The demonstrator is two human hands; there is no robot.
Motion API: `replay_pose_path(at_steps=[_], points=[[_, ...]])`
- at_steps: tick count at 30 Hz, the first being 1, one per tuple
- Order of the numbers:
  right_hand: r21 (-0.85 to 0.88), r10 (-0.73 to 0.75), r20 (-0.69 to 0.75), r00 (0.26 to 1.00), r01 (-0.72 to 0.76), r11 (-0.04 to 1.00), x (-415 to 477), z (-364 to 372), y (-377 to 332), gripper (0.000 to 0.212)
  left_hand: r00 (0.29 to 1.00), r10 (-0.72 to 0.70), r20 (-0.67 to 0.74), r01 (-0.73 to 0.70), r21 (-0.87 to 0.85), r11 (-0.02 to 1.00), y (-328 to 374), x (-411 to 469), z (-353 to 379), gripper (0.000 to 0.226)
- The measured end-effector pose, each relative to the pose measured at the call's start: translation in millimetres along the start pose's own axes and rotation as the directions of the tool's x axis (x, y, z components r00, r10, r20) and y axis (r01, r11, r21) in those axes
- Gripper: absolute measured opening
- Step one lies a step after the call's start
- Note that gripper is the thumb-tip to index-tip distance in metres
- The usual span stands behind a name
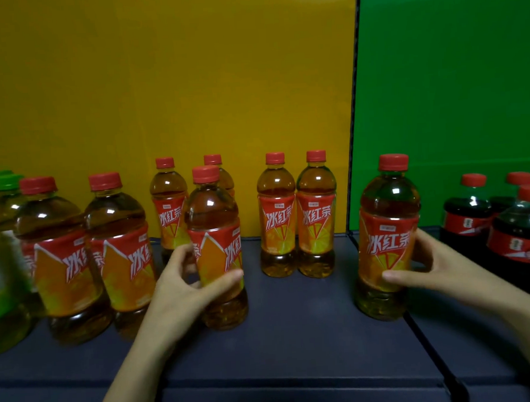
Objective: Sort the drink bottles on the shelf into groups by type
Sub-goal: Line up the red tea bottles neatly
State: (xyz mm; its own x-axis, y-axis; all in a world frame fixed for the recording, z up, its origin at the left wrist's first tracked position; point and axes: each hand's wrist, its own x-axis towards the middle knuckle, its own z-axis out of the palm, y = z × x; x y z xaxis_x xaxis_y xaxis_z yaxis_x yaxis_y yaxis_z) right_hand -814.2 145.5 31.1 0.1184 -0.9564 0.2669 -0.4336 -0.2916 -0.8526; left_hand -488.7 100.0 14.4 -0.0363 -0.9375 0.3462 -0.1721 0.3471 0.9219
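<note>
Left hand [182,285] grips the left iced-tea bottle [215,222] at mid-shelf. Right hand [430,266] grips the right iced-tea bottle [388,225], near the cola bottles [517,233]. Both held bottles are upright, long axes vertical, caps up. Bare shelf [294,322] lies between them and along the front edge.
</note>
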Motion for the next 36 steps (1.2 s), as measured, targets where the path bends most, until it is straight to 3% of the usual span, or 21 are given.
replay_pose_path(at_steps=[2,5,8,11,15,23,31,34,36], points=[[0.028,0.014,0.001,1.000,-0.014,1.000,0.1,2.6,3.6,0.069,0.999,0.035,-0.005,-0.035,0.074,0.997,-5.9,1.5,1.8,0.071],[0.023,0.016,-0.036,0.999,-0.015,1.000,12.6,12.0,2.0,0.059,0.995,0.034,0.099,-0.032,-0.021,0.999,-6.4,8.5,7.6,0.063],[0.049,-0.027,0.016,1.000,0.026,0.998,24.1,19.6,3.1,0.061,0.976,0.042,0.215,-0.015,-0.125,0.992,-11.0,19.3,16.5,0.072],[0.061,-0.026,0.041,0.999,0.024,0.998,35.1,27.4,2.6,0.069,0.959,0.051,0.278,-0.024,-0.100,0.995,-9.6,27.0,28.6,0.052],[0.085,-0.051,0.068,0.996,0.046,0.995,43.0,32.6,5.3,0.066,0.943,0.066,0.326,-0.051,-0.055,0.997,-7.5,36.5,35.6,0.048],[0.071,-0.057,0.013,0.998,0.056,0.996,49.1,39.9,9.4,0.077,0.936,0.061,0.347,-0.046,-0.049,0.998,-5.7,39.9,45.4,0.040],[0.035,-0.061,0.002,0.998,0.061,0.998,47.1,43.0,9.4,0.075,0.935,0.054,0.352,-0.070,0.032,0.997,2.7,32.0,51.1,0.041],[-0.040,-0.081,-0.137,0.987,0.076,0.996,39.6,44.5,3.8,0.085,0.947,0.072,0.312,-0.126,0.158,0.979,10.7,18.8,38.5,0.057],[-0.157,-0.182,-0.282,0.942,0.142,0.977,32.0,43.2,-2.7,0.079,0.959,0.148,0.241,-0.215,0.279,0.936,17.5,2.8,19.5,0.045]])
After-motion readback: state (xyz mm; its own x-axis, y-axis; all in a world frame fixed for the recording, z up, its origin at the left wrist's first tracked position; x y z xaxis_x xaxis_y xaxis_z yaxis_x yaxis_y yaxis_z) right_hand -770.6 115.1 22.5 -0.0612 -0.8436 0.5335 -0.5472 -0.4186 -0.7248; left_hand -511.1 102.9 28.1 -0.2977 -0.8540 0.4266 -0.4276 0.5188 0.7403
